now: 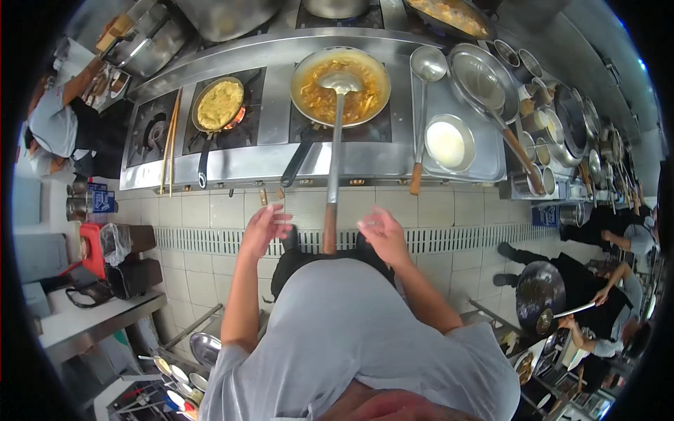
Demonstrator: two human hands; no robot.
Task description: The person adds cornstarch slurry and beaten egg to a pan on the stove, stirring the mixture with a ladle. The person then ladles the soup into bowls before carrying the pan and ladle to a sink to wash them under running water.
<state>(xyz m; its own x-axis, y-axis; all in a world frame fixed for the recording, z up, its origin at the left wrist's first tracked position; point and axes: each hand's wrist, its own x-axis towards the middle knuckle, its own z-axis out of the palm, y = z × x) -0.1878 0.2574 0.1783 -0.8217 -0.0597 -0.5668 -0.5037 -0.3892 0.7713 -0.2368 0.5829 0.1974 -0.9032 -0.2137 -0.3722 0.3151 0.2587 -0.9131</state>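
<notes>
My left hand (pixel 267 228) is raised before the stove, fingers apart, with nothing in it. On the other side of a long ladle's wooden handle, my right hand (pixel 382 231) is likewise held up open and holds nothing. That ladle (pixel 341 88) rests with its bowl in a pan (pixel 300 112) of brownish-orange sauce with strips of food, its handle jutting over the stove's front edge between my hands. To the left, a smaller frying pan (pixel 205 133) holds a yellow omelette (pixel 220 104) over a lit burner. Neither hand touches a pan or the ladle.
Chopsticks (pixel 170 140) lie left of the omelette pan. On the right, a tray (pixel 484 165) bears a second ladle (pixel 427 64), a bowl of white contents (pixel 449 142) and a strainer (pixel 479 77). Large pots (pixel 228 14) stand behind. A co-worker (pixel 604 295) with a wok (pixel 540 289) is at right.
</notes>
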